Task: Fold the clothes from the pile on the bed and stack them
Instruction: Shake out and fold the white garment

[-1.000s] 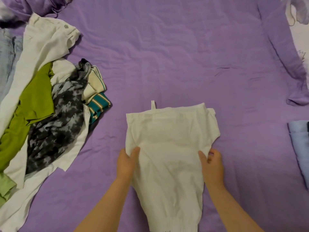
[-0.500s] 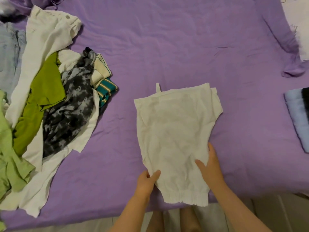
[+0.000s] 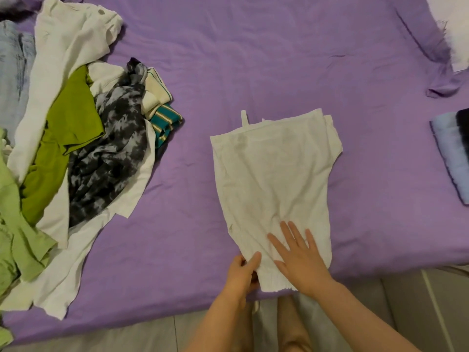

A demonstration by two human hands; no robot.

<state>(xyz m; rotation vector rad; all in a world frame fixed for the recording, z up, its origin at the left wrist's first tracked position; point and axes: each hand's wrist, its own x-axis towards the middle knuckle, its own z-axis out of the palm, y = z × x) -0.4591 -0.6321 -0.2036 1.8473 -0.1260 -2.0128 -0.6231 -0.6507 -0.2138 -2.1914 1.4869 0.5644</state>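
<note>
A bed (image 3: 253, 59) covered in a wrinkled purple sheet fills nearly the whole view; its near edge runs along the bottom, and below it shows pale grey floor (image 3: 127, 339).

A white top (image 3: 274, 179) lies spread flat near the middle of the near edge, its narrow hem end reaching that edge and its wide end, with a thin strap sticking up, pointing toward the bed's middle. The left hand (image 3: 242, 273) pinches the hem's left corner, thumb on top and fingers curled under the cloth. The right hand (image 3: 298, 257) lies flat on the lower part of the top, fingers straight and spread, pressing it to the sheet. The two hands are close, side by side.

Along the left edge sprawls the pile (image 3: 76, 138): white cloth, olive and light green pieces, a grey-black mottled garment, a teal striped item, and pale denim at the far left. At the right edge rests a folded blue garment (image 3: 451, 153), with something dark on top of it at the frame's border. At the far right corner the sheet is rucked up beside a white surface (image 3: 456, 29).
</note>
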